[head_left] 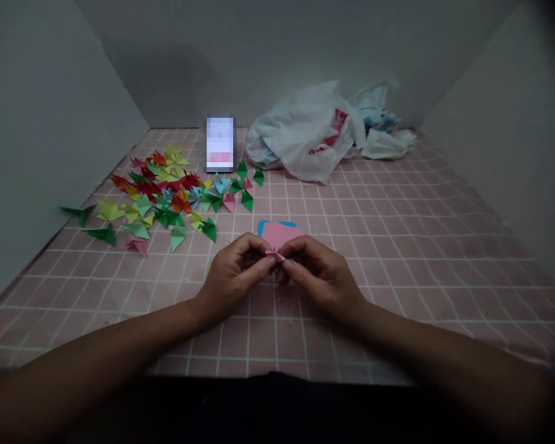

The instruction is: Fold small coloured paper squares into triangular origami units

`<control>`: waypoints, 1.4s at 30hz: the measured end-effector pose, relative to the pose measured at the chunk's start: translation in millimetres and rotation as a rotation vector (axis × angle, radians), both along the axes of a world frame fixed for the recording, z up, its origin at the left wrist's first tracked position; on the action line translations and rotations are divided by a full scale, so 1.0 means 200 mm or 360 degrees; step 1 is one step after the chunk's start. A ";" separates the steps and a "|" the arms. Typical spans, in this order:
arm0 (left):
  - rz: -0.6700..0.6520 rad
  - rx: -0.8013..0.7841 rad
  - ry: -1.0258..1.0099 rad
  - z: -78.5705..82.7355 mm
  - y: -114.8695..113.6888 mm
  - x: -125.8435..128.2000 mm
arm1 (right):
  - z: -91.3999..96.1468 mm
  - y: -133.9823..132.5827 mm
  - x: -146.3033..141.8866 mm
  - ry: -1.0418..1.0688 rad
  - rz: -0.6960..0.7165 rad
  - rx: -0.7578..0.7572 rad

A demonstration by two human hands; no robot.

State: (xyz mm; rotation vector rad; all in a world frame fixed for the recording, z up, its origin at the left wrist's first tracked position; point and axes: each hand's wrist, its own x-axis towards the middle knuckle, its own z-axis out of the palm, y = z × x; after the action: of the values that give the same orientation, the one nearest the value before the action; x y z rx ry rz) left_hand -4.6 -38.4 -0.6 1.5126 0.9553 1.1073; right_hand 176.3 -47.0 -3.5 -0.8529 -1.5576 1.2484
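Between my two hands is a small folded piece of pink paper, pinched near its middle. My left hand grips its left side with thumb and forefinger. On the other side, my right hand pinches it the same way. My fingers cover most of the paper, so its full shape is hidden. Just beyond the fingertips lie flat sheets of pink paper, with blue paper showing from under them.
Many small folded paper figures in several colours spread over the left of the checked tablecloth. A lit phone stands behind them. White plastic bags rest at the back. Pale walls enclose three sides.
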 end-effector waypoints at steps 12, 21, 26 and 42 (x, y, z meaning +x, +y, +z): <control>0.0000 -0.0011 -0.0014 -0.01 0.01 0.00 | 0.00 0.01 -0.01 -0.0096 -0.0061 -0.0128; 0.0005 0.0057 0.0021 -0.02 0.01 0.00 | 0.00 0.01 0.01 -0.0288 -0.0130 0.0033; 0.0006 0.0130 0.0146 0.00 0.01 -0.02 | 0.00 0.01 0.01 -0.0370 -0.0185 0.0165; 0.0235 0.0603 0.0567 0.01 -0.01 -0.01 | -0.01 0.00 -0.01 -0.0277 -0.0145 0.0052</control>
State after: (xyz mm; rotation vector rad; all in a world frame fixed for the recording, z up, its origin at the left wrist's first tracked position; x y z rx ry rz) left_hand -6.6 -40.8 1.2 2.0232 1.1583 1.1943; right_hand 174.8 -46.4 -4.9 -1.0225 -1.6522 1.1047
